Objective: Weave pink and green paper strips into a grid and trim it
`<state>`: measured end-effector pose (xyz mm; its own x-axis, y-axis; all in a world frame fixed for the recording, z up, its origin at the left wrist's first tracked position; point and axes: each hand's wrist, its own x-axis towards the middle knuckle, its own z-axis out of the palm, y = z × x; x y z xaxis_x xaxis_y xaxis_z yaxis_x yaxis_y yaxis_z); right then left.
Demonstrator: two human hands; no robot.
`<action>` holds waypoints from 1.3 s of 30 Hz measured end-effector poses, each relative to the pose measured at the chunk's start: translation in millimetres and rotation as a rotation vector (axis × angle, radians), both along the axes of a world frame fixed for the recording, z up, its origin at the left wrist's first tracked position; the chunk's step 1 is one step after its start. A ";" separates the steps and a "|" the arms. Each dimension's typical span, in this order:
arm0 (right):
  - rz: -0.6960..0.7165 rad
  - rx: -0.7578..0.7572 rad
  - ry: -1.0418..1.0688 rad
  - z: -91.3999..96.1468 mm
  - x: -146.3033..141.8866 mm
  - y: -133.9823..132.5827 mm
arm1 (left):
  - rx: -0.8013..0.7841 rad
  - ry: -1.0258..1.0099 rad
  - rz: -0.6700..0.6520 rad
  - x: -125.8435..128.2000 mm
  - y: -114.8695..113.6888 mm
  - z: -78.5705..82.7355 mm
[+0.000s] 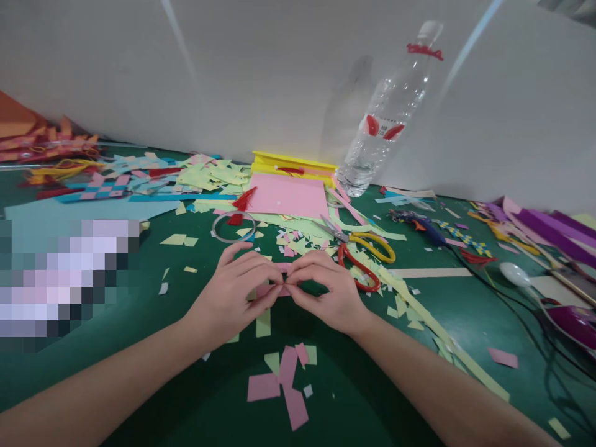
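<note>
here, in the head view, the left hand [242, 288] and right hand [326, 288] pinch a small pink paper piece [282, 267] over the middle of the green table [205, 416], fingertips nearly meeting; light, matched pressure should keep it uncreased. far right, the bottle [395, 102] bears a red-marked label [382, 128], its print too small to read.

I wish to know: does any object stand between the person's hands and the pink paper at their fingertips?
Nothing visible does. The left hand and the right hand pinch the pink paper directly. The scissors lie just beyond the right hand, not in between.
</note>
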<state>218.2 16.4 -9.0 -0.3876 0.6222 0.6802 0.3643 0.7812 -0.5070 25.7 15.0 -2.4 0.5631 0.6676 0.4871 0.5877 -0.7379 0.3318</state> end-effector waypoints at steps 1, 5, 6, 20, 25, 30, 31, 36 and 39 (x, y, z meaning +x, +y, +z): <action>-0.005 0.016 -0.010 -0.2 0.1 0.0 | 0.003 -0.006 0.004 0.1 0.2 -0.6; -0.024 0.080 -0.079 1.1 0.9 -0.9 | -0.028 -0.035 0.001 -0.6 1.5 -2.4; -0.038 0.087 -0.091 2.0 1.4 -1.0 | -0.048 -0.046 -0.003 -1.2 1.9 -2.2; -0.212 -0.015 -0.414 0.6 19.2 15.5 | 0.078 0.195 0.144 -15.8 13.2 -6.4; -0.145 0.039 -0.485 3.8 17.6 12.2 | 0.083 0.267 0.085 -11.4 4.9 -5.9; -0.142 0.145 -0.479 5.1 15.3 8.4 | 0.047 0.282 0.086 -10.1 3.9 -6.6; -0.149 0.168 -0.478 5.4 14.7 7.5 | 0.032 0.276 0.086 -9.9 3.8 -7.3; -0.157 0.216 -0.483 7.2 12.5 4.0 | -0.066 0.220 0.047 -7.8 1.2 -9.9; -0.179 0.246 -0.471 7.3 12.6 3.3 | -0.084 0.190 0.001 -6.6 -0.2 -10.7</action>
